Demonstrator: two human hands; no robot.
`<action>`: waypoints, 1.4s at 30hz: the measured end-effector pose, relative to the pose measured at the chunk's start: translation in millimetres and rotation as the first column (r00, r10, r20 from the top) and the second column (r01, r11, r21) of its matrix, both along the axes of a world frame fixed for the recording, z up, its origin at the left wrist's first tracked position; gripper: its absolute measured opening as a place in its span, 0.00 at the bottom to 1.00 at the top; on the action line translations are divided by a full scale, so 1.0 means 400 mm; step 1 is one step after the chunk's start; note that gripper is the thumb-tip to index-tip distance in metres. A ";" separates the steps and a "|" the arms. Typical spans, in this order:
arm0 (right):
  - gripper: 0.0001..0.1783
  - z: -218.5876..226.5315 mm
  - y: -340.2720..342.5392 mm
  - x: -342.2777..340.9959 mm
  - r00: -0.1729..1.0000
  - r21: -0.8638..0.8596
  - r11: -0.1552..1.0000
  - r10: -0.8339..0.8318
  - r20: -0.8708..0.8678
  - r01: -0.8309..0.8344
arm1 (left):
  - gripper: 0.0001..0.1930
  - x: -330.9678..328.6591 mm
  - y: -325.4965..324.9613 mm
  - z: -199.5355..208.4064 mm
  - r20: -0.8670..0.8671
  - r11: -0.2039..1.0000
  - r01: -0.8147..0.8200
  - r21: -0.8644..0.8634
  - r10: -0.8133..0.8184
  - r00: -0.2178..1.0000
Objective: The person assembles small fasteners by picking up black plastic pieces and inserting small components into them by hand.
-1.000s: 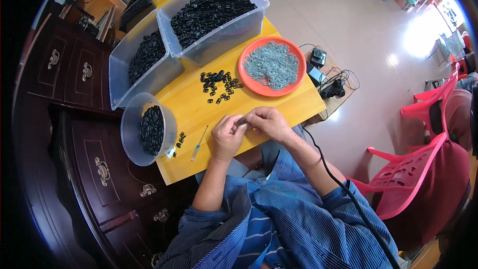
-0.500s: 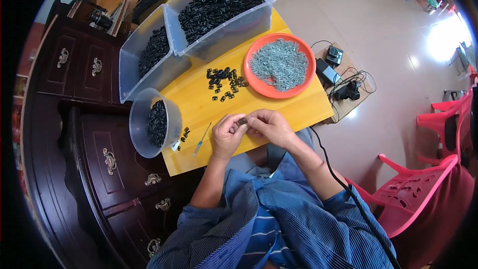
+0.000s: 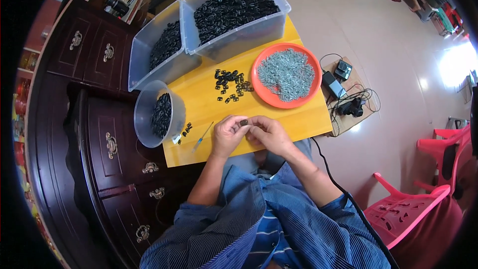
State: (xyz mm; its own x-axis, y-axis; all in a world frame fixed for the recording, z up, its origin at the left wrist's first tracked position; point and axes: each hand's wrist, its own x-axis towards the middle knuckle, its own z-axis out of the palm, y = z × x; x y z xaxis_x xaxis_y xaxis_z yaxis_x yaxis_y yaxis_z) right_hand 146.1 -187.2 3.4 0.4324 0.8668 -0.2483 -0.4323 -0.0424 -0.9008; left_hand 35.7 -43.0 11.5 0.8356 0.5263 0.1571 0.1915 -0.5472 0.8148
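Between the fingertips of my left hand (image 3: 227, 137) is a small black plastic piece (image 3: 243, 122), held just above the near edge of the yellow table. My right hand (image 3: 270, 133) meets it from the other side, its thumb and fingers pinched beside the piece; whatever lies in that pinch is hidden. Beyond my hands, a loose pile of similar black pieces (image 3: 229, 80) lies on the tabletop. An orange-red plate (image 3: 258, 90) full of small silvery metal parts (image 3: 285, 73) stands right of the pile. Left of my hands lies a thin screwdriver (image 3: 199, 142).
Two clear bins (image 3: 239, 35) of black pieces stand at the back. A round clear tub (image 3: 143, 114) holds more, with a few pieces (image 3: 186, 129) beside it. Dark wooden drawers (image 3: 107, 142) flank the left. Adapters and cables (image 3: 351, 105) and a pink chair (image 3: 406, 211) are right.
The whole view has shifted, with the table and bins sitting slightly further right. Both hands stay together at the small black piece, the fingers moving only a little.
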 end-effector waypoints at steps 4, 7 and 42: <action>0.13 -0.015 -0.003 0.004 0.999 -0.037 0.998 0.044 -0.013 -0.044 | 0.12 0.007 -0.008 0.008 0.042 0.999 0.008 -0.040 -0.006 0.999; 0.12 -0.021 -0.002 0.002 0.999 -0.031 0.999 0.032 0.030 -0.031 | 0.12 0.004 -0.006 0.008 0.029 1.000 0.017 -0.018 -0.017 0.999; 0.09 -0.006 -0.003 -0.017 0.989 -0.086 0.989 -0.113 0.092 0.121 | 0.29 -0.021 0.327 0.444 0.335 0.892 -0.313 0.326 0.201 0.921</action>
State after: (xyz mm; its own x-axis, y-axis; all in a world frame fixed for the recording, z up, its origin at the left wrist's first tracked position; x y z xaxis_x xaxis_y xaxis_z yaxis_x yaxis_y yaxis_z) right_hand 139.3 -188.3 1.2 0.5532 0.7843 -0.2809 -0.3592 -0.0796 -0.9299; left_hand 27.4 87.8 189.1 0.5679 0.5738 0.5902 0.1582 -0.7797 0.6058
